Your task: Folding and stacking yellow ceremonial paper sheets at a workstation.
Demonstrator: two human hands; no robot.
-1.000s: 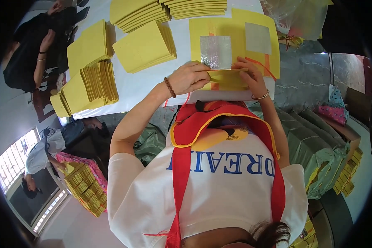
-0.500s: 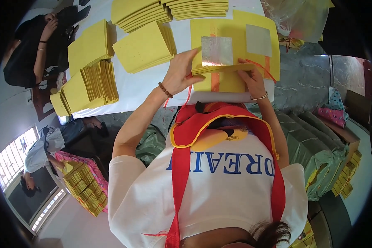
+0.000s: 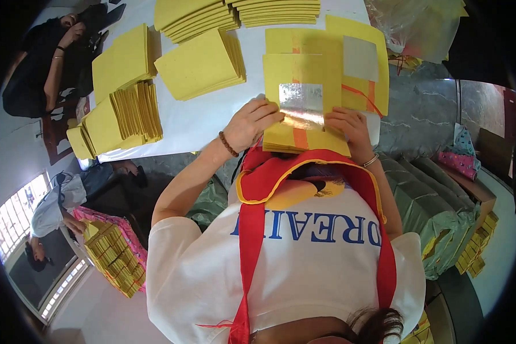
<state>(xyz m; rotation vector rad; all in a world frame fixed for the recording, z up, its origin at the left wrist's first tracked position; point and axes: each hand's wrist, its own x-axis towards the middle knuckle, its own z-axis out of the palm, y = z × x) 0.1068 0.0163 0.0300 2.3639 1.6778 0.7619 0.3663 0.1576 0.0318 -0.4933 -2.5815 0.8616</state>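
A stack of yellow paper sheets (image 3: 275, 77) stands between my hands at the table's near edge, a shiny silver foil square (image 3: 301, 97) and an orange stripe on its front sheet. My left hand (image 3: 251, 123) grips its left side with curled fingers; a beaded bracelet circles that wrist. At the right side my right hand (image 3: 351, 131) closes on the stack, fingers on the front sheet, the thumb hidden. More yellow paper (image 3: 280, 40) shows behind its far edge. Beside it on the right lies another yellow sheet with a pale square (image 3: 360, 57), crossed by a red string (image 3: 361, 94).
Yellow paper piles (image 3: 198, 66) cover the table's left and far side, on a white cover (image 3: 183, 123). A clear plastic bag (image 3: 413, 26) sits at the far right. Green wrapped bundles (image 3: 424, 212) stand at my right. Two other people are at the left, one in black (image 3: 31, 74).
The stack, earlier tilted up with its edge showing, now leans with its foil face visible and lies nearer my body. Both hands have come closer to me and grip its sides.
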